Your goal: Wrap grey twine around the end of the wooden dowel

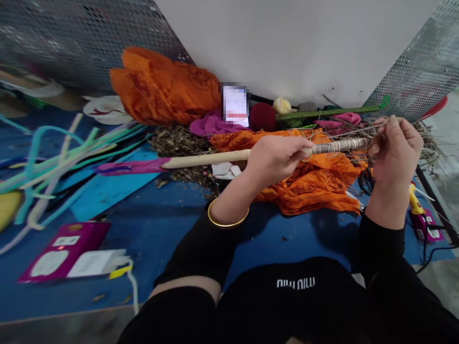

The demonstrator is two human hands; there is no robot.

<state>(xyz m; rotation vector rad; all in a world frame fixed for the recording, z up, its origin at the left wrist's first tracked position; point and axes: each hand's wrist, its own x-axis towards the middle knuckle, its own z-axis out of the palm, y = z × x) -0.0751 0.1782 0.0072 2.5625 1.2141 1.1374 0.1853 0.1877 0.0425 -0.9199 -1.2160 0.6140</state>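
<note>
A long pale wooden stick (204, 159) lies across the view, its left end covered in magenta. Wrapped round its middle, my left hand (274, 160) holds it near where the winding starts. Thin grey and cream string (346, 145) is coiled closely round the stick's right part. My right hand (396, 148) is at the right end, thumb and fingers pinching a strand of the string. Beneath the stick spreads crumpled orange cloth (304, 188).
More orange cloth (161, 88) stands behind on the left, beside a lit phone (235, 106). Dry plant scraps (175, 143), coloured foam strips (46, 167) and a magenta power box (64, 251) lie leftward. A yellow-handled tool (416, 200) lies right.
</note>
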